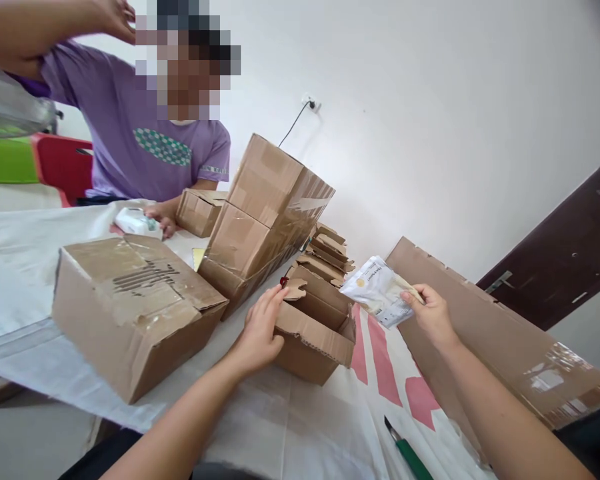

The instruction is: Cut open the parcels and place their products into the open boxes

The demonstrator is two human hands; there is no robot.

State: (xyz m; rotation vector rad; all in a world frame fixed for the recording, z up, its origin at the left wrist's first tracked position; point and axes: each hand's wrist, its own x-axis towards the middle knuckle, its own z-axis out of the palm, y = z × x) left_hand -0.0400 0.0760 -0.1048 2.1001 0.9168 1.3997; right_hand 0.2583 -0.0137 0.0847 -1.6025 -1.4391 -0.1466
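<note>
My left hand (260,330) rests on the near flap of a small open cardboard box (314,337), fingers curled over its edge. My right hand (430,310) pinches a white plastic pouch (377,290) by its corner and holds it in the air just right of that box. Behind the box runs a row of several more small open boxes (327,257).
A large sealed carton (130,307) lies at the left. Two taped cartons (265,213) are stacked in the middle. A flat cardboard sheet (495,340) lies at the right, a green-handled tool (405,453) near me. A person in a purple shirt (140,140) sits across, one hand by a white object (137,223).
</note>
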